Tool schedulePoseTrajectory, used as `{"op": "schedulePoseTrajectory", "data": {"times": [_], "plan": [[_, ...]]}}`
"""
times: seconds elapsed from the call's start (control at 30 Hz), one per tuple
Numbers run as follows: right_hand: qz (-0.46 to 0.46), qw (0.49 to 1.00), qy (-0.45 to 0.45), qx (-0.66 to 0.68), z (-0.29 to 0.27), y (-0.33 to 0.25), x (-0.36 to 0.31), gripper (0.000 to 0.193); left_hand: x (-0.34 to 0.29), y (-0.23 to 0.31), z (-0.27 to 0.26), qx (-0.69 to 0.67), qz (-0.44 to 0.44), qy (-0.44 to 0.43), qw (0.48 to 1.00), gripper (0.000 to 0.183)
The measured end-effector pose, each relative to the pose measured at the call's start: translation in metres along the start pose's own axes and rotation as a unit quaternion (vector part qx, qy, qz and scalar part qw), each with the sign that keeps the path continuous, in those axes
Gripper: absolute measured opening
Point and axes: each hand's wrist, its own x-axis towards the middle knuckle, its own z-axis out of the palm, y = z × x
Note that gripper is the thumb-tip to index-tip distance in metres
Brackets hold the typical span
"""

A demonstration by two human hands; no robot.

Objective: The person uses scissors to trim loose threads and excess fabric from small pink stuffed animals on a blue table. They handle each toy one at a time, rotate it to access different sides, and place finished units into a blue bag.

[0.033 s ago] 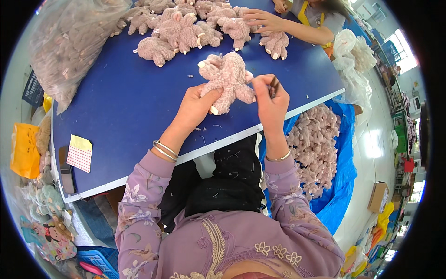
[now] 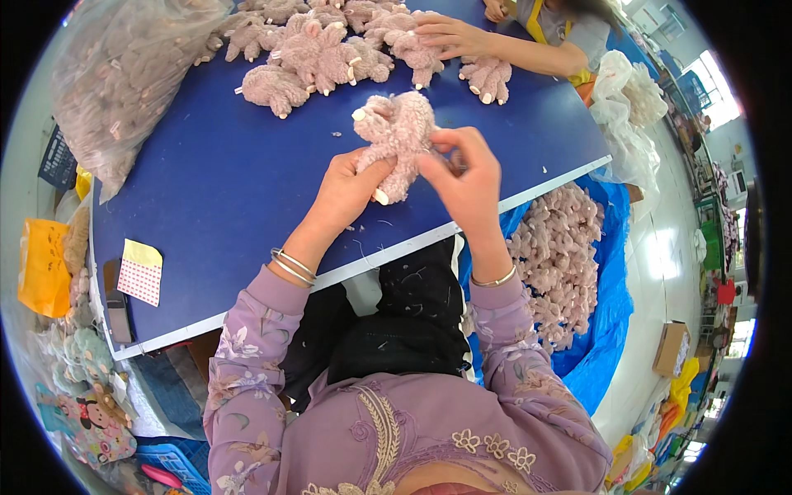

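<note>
A pink fluffy plush toy (image 2: pixel 404 124) with small cream-coloured tips is held just above the near part of the blue table (image 2: pixel 239 214). My left hand (image 2: pixel 353 183) is closed on its lower left side, thumb lying over the plush. At the toy's right side, my right hand (image 2: pixel 469 177) has thumb and fingers closed around a limb, which they mostly cover. Whether a small tool is also in the right hand cannot be made out. A pile of similar plush toys (image 2: pixel 318 54) lies across the far side of the table.
A co-worker's hand (image 2: pixel 450 35) rests on the pile at the far right. A clear bag of plush (image 2: pixel 124 82) bulges at the far left. Below the table's right edge, a blue sack (image 2: pixel 610 322) holds many pink pieces. A sticker sheet (image 2: pixel 140 276) and dark phone-like object (image 2: pixel 118 318) lie left.
My right hand has moved left onto the toy's right limb, its fingers now over the plush. A dark thing seen in its fingers before no longer shows. The co-worker's hand shifted slightly left.
</note>
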Motion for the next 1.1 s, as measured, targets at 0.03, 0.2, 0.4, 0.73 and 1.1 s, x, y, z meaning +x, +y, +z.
{"op": "schedulePoseTrajectory", "data": {"times": [0.03, 0.2, 0.4, 0.73, 1.1], "plan": [[-0.059, 0.992, -0.049, -0.099, 0.003, -0.006, 0.003, 0.013, 0.000, -0.002, 0.000, 0.025, 0.006, -0.001, 1.000, 0.025], [0.188, 0.968, -0.117, 0.118, -0.007, -0.010, 0.009, 0.016, 0.000, -0.006, -0.001, 0.017, 0.015, 0.005, 1.000, 0.023], [0.203, 0.954, -0.154, 0.156, -0.003, 0.014, 0.005, 0.018, -0.003, 0.013, 0.001, 0.313, 0.133, 0.117, 0.933, 0.031], [0.175, 0.958, -0.186, 0.132, 0.004, 0.035, 0.004, 0.020, 0.017, -0.004, 0.004, 0.394, 0.193, -0.005, 0.899, 0.021], [0.203, 0.937, -0.084, 0.271, -0.017, 0.032, 0.031, 0.027, 0.020, -0.013, 0.005, 0.360, 0.237, 0.015, 0.902, 0.012]]}}
